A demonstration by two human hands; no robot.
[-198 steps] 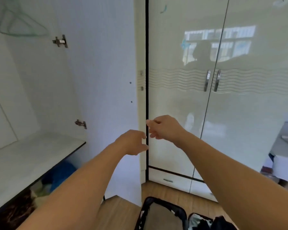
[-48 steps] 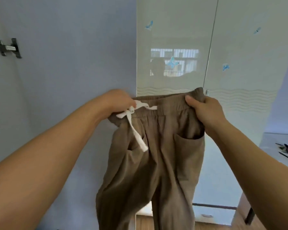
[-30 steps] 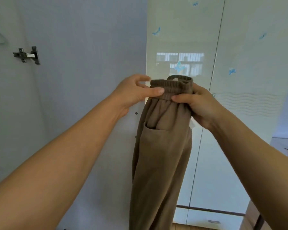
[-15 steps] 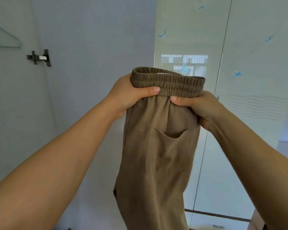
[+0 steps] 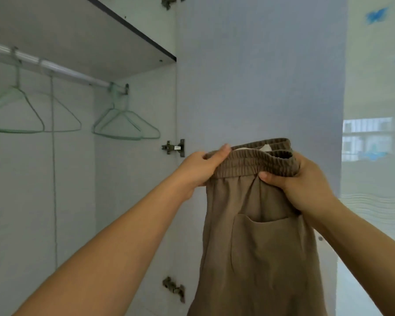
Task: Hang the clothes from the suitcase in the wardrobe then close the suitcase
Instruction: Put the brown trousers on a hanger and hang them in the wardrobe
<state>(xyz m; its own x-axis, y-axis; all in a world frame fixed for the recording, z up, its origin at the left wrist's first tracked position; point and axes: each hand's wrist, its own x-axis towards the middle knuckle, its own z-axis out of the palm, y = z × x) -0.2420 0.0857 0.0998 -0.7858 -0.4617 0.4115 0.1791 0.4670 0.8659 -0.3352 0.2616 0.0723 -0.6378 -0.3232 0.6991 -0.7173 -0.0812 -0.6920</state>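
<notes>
Brown trousers (image 5: 258, 252) with an elastic waistband and a patch pocket hang folded lengthwise in front of the open wardrobe door (image 5: 258, 76). My left hand (image 5: 201, 169) grips the left end of the waistband. My right hand (image 5: 306, 185) grips the right end, thumb on the front. To the left, inside the wardrobe, a metal rail (image 5: 55, 69) carries several pale green wire hangers (image 5: 123, 124), all bare. The suitcase is out of view.
A shelf board (image 5: 114, 42) sits above the rail. Door hinges (image 5: 175, 148) stick out at the door's inner edge, one level with my left hand. Glossy closed wardrobe doors (image 5: 374, 156) stand at the right.
My view has swung left and up, bringing the rail and hangers into sight. Both hands still hold the trousers by the waistband, now in front of the open door.
</notes>
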